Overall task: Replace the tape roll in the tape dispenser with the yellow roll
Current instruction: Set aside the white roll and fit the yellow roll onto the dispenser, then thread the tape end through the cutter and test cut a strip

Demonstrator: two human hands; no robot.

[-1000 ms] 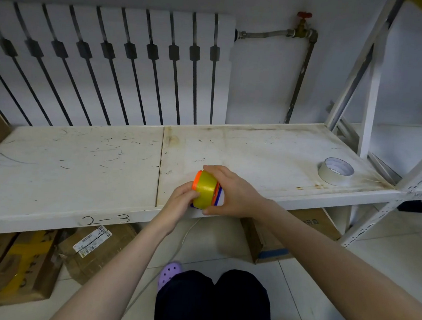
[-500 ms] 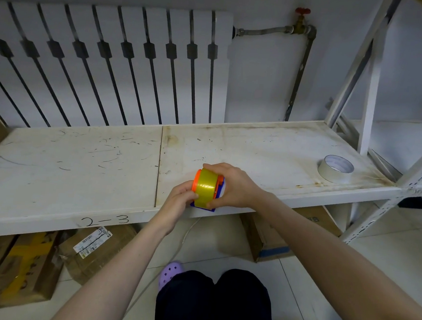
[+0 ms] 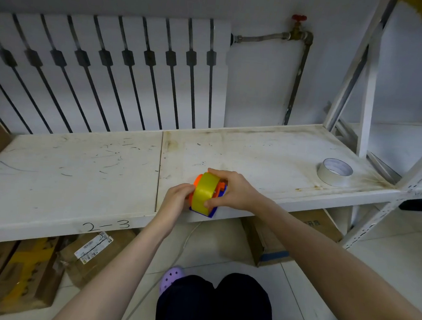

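Head view: scratched white shelf point(image 3: 77, 174), radiator point(image 3: 105, 75) behind.

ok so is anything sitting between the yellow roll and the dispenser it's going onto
Nothing visible. The yellow roll is already against the dispenser at the shelf's front edge, held by the left hand and right hand. The white roll lies far off to the right.

Bare shelf point(image 3: 77, 174) left; white roll point(image 3: 334, 171) far right

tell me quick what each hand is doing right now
Left hand: closed on the tape dispenser.
Right hand: closed on the yellow roll.
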